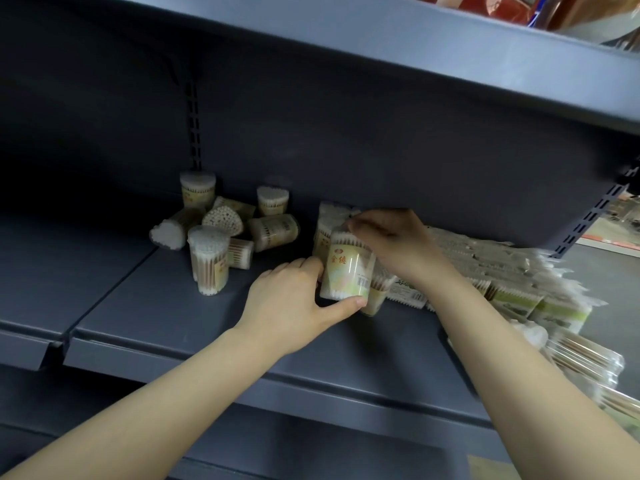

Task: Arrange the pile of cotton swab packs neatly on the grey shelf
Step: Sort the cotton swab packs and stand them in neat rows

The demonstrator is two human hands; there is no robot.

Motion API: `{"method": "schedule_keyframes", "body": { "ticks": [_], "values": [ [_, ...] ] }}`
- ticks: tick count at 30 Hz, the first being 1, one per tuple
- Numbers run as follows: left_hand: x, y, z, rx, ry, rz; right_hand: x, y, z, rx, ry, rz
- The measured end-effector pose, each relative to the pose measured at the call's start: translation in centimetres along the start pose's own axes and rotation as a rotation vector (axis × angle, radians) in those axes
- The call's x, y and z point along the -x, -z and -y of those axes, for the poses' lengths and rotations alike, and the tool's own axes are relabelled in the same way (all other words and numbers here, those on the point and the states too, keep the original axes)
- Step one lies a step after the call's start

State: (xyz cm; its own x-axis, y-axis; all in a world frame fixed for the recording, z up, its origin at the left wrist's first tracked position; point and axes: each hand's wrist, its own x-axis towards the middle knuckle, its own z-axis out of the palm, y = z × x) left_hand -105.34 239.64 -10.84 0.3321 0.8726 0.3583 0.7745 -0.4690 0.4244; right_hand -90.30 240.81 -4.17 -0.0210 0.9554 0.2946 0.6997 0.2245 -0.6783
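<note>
Grey metal shelf (166,306) under a second board, dim at the back. Both hands are on one clear tub of cotton swabs (348,268) near the middle: the left hand (294,299) curls round its lower side with the thumb under the base, the right hand (391,237) pinches its top. Left of it sits a loose pile of tubs (221,230), some upright, some tipped over. To the right, flat bagged swab packs (502,282) are stacked, blurred and cut off at the edge.
</note>
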Motion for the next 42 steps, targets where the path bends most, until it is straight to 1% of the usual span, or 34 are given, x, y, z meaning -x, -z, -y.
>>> {"method": "schedule_keyframes", "body": {
  "ticks": [5,9,12,16,19,22,24,26,28,31,34,37,40,42],
  "values": [
    [0.0,0.0,0.0,0.036,0.041,0.006,-0.1,0.0,-0.3,-0.032,0.019,0.018],
    [-0.3,-0.4,0.4,0.154,0.129,0.018,-0.2,-0.1,-0.6,-0.078,0.032,0.046],
    [-0.7,-0.8,0.6,0.222,0.164,0.003,-0.1,-0.4,-0.7,-0.118,0.024,0.083],
    [-1.0,-1.5,1.1,0.206,0.193,-0.012,0.1,-0.7,-1.0,-0.143,0.035,0.115],
    [-1.0,-1.8,1.6,0.283,0.248,0.011,0.1,-0.5,-1.4,-0.104,0.036,0.058],
    [-0.9,-2.4,2.1,0.306,0.28,0.042,0.1,-0.2,-2.1,-0.065,0.026,-0.039],
    [-0.7,-2.9,2.3,0.29,0.294,0.046,0.1,0.0,-2.6,-0.029,0.009,-0.095],
    [-0.6,-3.4,2.4,0.198,0.305,0.05,0.1,0.1,-2.8,0.005,-0.023,-0.115],
    [-0.6,-3.6,2.4,0.106,0.315,0.056,0.1,0.1,-3.0,0.022,-0.045,-0.111],
    [-0.5,-3.8,2.6,0.073,0.323,0.063,0.1,0.0,-3.4,0.041,-0.07,-0.09],
    [-0.3,-3.5,2.7,0.148,0.268,-0.008,0.1,0.0,-3.7,0.079,-0.08,-0.095],
    [-0.2,-3.0,2.6,0.203,0.126,-0.096,-0.2,0.0,-3.7,0.111,-0.081,-0.113],
    [-0.5,-2.9,2.9,0.103,-0.105,-0.203,-0.6,-0.2,-4.1,0.162,-0.114,-0.125],
    [-0.7,-3.0,3.2,0.021,-0.218,-0.214,-1.0,-0.5,-4.3,0.196,-0.14,-0.102]
  ]
}}
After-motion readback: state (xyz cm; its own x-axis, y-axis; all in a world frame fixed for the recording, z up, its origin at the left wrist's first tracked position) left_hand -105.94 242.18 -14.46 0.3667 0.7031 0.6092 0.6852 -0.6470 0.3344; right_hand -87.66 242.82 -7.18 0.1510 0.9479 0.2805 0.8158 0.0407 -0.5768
